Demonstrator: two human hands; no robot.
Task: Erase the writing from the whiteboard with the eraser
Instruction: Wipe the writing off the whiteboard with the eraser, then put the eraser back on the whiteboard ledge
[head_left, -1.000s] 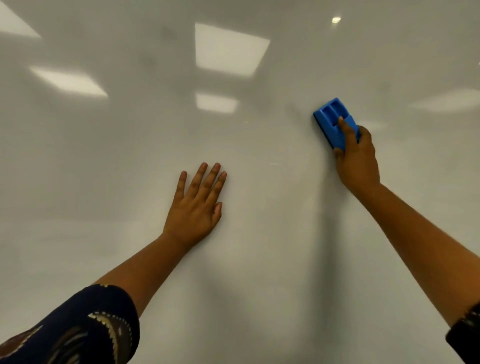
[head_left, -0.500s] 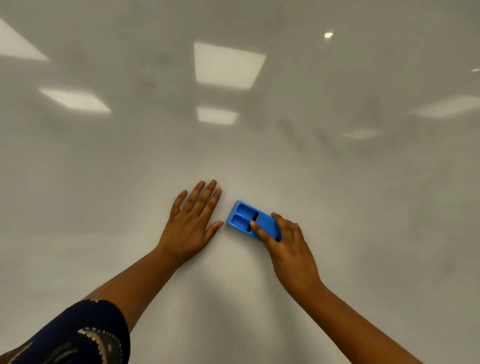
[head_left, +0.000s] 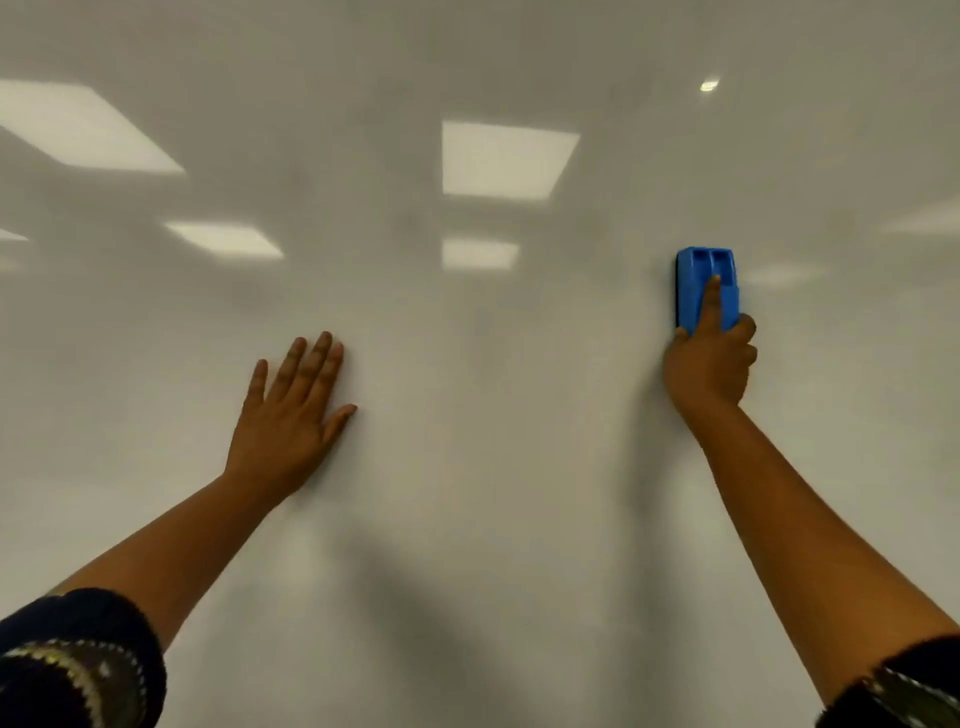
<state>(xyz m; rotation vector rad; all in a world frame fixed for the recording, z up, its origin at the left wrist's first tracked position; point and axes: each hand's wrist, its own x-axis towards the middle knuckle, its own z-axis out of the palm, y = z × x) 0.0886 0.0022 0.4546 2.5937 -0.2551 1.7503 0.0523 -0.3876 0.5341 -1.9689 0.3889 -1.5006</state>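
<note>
The whiteboard (head_left: 478, 519) fills the whole view, glossy and pale, with only faint grey smears and no legible writing. A blue plastic eraser (head_left: 698, 275) is pressed upright against the board at the right. My right hand (head_left: 709, 364) grips its lower end, forefinger laid along its back. My left hand (head_left: 291, 421) lies flat on the board left of centre, fingers spread and pointing up, holding nothing.
Ceiling light panels are reflected in the board's upper half, the brightest reflection (head_left: 506, 158) above centre. Dark patterned sleeves (head_left: 78, 665) show at the bottom corners. No board edge or tray is in view.
My right hand swept the eraser from the upper right down next to my left hand, then back up and right. My left hand stayed flat on the board.
</note>
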